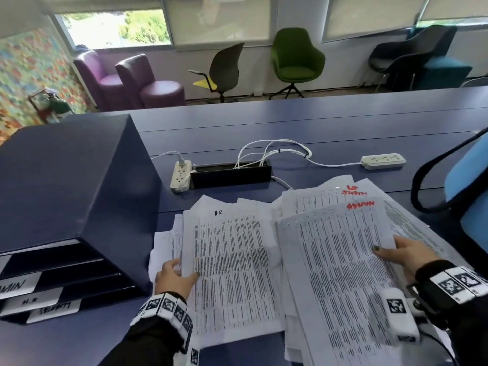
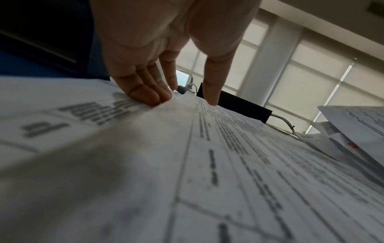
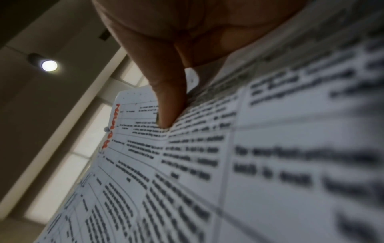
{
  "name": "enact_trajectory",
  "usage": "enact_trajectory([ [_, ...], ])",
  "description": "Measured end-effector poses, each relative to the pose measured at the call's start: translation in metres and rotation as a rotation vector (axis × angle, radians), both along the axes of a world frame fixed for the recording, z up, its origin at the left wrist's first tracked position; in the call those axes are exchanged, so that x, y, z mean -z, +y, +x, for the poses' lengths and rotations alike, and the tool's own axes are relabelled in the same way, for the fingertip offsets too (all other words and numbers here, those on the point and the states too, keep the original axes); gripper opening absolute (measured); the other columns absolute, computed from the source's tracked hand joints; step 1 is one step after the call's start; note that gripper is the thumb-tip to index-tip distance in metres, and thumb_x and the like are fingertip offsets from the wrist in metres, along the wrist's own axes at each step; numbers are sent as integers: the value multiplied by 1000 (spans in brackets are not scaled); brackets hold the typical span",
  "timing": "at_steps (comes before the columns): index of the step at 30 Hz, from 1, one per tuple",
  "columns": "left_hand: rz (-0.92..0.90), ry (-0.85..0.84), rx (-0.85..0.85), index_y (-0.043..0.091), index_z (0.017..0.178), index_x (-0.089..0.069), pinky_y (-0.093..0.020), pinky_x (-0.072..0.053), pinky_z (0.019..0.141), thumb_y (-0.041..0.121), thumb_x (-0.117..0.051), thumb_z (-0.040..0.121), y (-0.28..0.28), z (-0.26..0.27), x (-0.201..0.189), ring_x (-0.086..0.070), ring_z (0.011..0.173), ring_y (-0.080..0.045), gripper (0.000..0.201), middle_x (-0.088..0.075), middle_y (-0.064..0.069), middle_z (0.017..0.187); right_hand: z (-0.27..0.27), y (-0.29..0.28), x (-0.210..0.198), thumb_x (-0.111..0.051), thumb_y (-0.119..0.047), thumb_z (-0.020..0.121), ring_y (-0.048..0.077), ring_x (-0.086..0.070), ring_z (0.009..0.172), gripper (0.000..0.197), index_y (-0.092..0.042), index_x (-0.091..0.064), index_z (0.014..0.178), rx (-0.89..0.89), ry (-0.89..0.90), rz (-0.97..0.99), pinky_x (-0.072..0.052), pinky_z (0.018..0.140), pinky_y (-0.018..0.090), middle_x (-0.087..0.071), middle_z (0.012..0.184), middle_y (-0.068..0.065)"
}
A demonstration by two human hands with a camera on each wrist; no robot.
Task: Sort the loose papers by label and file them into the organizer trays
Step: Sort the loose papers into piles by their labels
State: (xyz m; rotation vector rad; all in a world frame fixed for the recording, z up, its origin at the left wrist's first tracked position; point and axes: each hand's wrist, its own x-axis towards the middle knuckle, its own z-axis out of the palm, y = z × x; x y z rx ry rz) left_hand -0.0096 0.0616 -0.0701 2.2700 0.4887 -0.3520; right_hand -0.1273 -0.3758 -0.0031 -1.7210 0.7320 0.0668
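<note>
Loose printed papers lie spread on the blue table. A sheet labelled H.R. (image 1: 232,260) tops the left pile; my left hand (image 1: 175,277) rests on its left edge, thumb on the sheet and straight fingers on the papers beside it. The left wrist view shows the left hand (image 2: 182,101) with fingertips pressing the papers (image 2: 207,164). My right hand (image 1: 398,253) pinches the red-labelled ADMIN sheet (image 1: 335,260) at its right edge and lifts it. Its thumb (image 3: 166,106) lies on top of the ADMIN sheet (image 3: 187,164). The dark blue organizer (image 1: 74,196) stands at the left with labelled trays.
Tray labels read ADMIN (image 1: 15,285) and H.R (image 1: 30,301); a third label (image 1: 54,310) is unclear. Another red-labelled sheet (image 1: 330,196) lies behind. Two power strips (image 1: 181,175) (image 1: 383,161) and a cable box (image 1: 231,174) sit beyond the papers. A blue chair (image 1: 467,186) is at the right.
</note>
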Motion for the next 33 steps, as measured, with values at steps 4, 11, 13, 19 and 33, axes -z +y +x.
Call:
enact_trajectory([
  [4,-115,13,-29,10,130,-44,-30,-45,83,9,-74,77,-12,-4,4,-58,91,-26,61,-61,-13,114,17,18,-24,-70,0,74,23,-69,78,22,-3,-64,95,-72,-127,134,-56,71,32,-74,87,11],
  [11,-172,-59,-27,16,123,-57,-32,-46,92,0,-45,89,-20,-4,-2,-59,106,-28,39,-63,-6,120,31,28,-29,-92,-18,33,30,-66,79,64,-2,-68,90,-74,-339,409,-54,71,33,-71,94,20],
  [13,-218,-99,-68,18,115,-56,-26,-48,74,-5,-39,90,-15,-5,-8,-60,93,-22,38,-63,-1,111,31,30,-24,-83,-7,43,28,-70,73,54,3,-63,93,-9,-316,475,-59,67,37,-70,90,21],
  [19,-274,-233,-113,19,106,-58,-18,-45,49,-8,-37,92,-4,-8,-14,-58,66,-14,37,-64,-2,89,26,20,43,-69,-7,81,25,-65,88,41,6,-58,118,-22,251,-156,-48,79,26,-67,102,17],
  [33,-269,-393,-118,29,105,-55,-29,-46,73,1,-42,94,-4,21,-63,-60,86,-19,33,-62,3,94,10,17,-48,-79,-34,65,20,-68,75,37,-12,-67,91,11,-148,-240,-51,74,31,-73,84,7],
])
